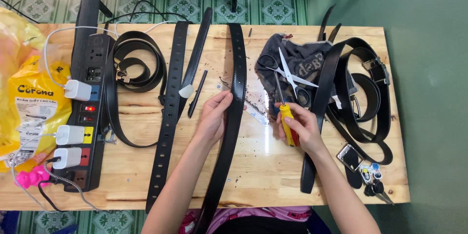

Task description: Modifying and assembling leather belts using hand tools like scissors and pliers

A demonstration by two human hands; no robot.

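The black belt (pixel 233 117) is lying lengthwise down the middle of the counter (pixel 263 166), and the left hand (pixel 213 117) is pinching its edge between thumb and fingers. The right hand (pixel 302 126) is gripping a screwdriver (pixel 285 110) by its yellow handle, the shaft pointing away from the person. Just beyond the tip, scissors (pixel 291 77) are resting on a dark cloth (pixel 302 61). A second punched belt (pixel 168 117) is lying to the left, near a pen (pixel 197 93). A power strip (pixel 85 93) is sitting at the far left, and keys (pixel 374 185) are lying at the right corner.
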